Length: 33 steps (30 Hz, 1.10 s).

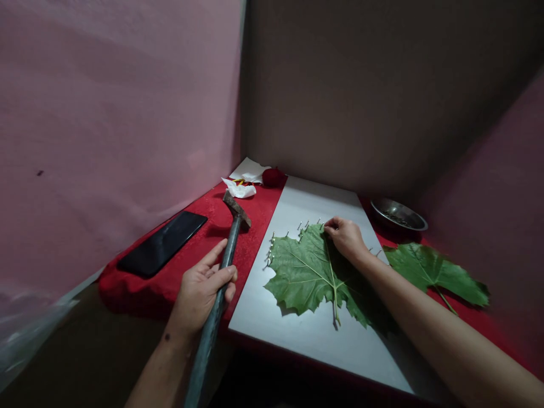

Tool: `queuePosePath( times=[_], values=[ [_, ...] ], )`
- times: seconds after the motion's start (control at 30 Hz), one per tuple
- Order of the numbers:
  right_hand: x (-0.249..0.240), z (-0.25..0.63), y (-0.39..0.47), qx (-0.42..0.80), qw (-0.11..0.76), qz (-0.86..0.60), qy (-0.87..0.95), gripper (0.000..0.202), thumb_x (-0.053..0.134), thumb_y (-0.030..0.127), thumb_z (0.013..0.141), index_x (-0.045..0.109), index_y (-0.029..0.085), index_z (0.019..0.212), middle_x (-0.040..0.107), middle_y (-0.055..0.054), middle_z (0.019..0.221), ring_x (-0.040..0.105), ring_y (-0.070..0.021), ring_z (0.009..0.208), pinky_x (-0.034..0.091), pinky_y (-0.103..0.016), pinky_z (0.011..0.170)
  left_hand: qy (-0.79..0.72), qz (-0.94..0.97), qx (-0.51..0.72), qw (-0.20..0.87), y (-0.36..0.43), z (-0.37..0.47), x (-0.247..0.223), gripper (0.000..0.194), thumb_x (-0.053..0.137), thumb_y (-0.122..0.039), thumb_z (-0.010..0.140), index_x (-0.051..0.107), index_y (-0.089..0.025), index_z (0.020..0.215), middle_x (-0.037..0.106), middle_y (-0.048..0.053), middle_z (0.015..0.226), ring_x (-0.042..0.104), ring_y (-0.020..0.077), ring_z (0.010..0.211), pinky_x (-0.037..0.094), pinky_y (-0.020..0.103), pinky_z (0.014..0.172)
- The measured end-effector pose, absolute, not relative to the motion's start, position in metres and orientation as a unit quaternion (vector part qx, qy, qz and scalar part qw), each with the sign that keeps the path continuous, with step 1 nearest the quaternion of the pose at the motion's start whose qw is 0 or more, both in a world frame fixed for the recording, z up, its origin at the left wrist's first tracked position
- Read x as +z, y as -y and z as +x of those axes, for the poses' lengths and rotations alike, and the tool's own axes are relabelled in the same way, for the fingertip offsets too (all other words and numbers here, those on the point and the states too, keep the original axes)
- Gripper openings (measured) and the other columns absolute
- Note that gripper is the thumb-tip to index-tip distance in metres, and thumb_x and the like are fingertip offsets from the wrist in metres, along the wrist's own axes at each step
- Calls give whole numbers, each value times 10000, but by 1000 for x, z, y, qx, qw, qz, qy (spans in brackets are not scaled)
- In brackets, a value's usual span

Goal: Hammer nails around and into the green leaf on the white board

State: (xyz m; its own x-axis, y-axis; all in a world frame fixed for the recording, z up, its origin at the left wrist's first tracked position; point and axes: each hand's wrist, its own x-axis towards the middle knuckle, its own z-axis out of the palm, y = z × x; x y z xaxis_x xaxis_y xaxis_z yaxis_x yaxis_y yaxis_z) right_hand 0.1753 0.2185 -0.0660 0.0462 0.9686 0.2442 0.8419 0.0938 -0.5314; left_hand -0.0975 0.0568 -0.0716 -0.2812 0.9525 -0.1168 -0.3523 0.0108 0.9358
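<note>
Left hand (207, 286), left of white board (289, 340): fingers clamped on hammer (232, 243). On white board: green leaf (304, 272), nails (272, 249) upright along its edge. Right hand (344, 237) above white board: fingertips together at leaf's far edge, held item cannot tell. Right of white board: metal bowl (399, 215).

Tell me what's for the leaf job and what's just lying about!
For the job:
- hammer in the left hand
- nails
- leaf under the right hand
- white board
- probably the bowl, second leaf

Just lying about, probably:
- black phone
- white tissue
- red round thing
</note>
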Motion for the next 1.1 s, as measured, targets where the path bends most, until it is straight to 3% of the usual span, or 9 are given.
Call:
queuePosePath(
  times=[1.1],
  values=[
    [-63,174,-214,78,274,-662,694,131,576,212,748,701,179,771,663,-21,644,572,-134,621,374,-233,600,-493,290,632,523,-55,-97,-71,869,778,-215,602,415,-149,1389,591,-30,576,462,82,363,354,163,318]
  ],
)
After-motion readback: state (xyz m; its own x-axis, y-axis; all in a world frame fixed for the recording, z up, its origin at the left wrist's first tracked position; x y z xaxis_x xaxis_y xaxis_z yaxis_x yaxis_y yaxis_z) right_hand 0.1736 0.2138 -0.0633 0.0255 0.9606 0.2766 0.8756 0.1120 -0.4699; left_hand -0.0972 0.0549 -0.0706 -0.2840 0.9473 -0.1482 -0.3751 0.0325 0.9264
